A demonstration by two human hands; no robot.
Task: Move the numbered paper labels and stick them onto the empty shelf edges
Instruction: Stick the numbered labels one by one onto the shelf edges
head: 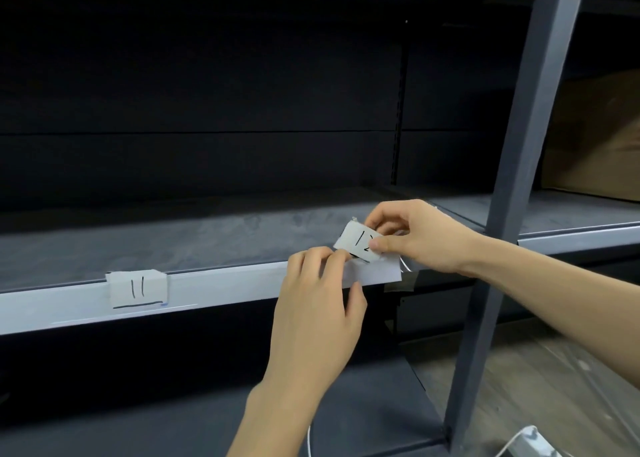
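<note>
At the bottom edge of the view a thin white cable (308,437) runs up past the left forearm, and a white object (531,439), too cropped to name, lies on the wooden floor (554,370) to the right. A dark lower shelf (173,404) sits under the arms.

The left hand (317,304) reaches up to the pale shelf edge (225,285), fingers curled over the strip and thumb below it. The fingertips meet the lower corner of the paper label marked 12 (356,240), but it cannot be told whether this grip has the paper. The right hand (419,237) comes in from the right and pinches the label's right end between thumb and fingers. The label is tilted, just above the strip's right end.

Further left along the same edge, the label marked 11 (138,288) is stuck flat, folded over the top of the strip.

Behind lies the grey shelf board (207,235). A grey upright post (512,179) crosses in front of the right forearm. Beyond it, on the neighbouring shelf, stands a brown cardboard box (595,138), its contents hidden.
</note>
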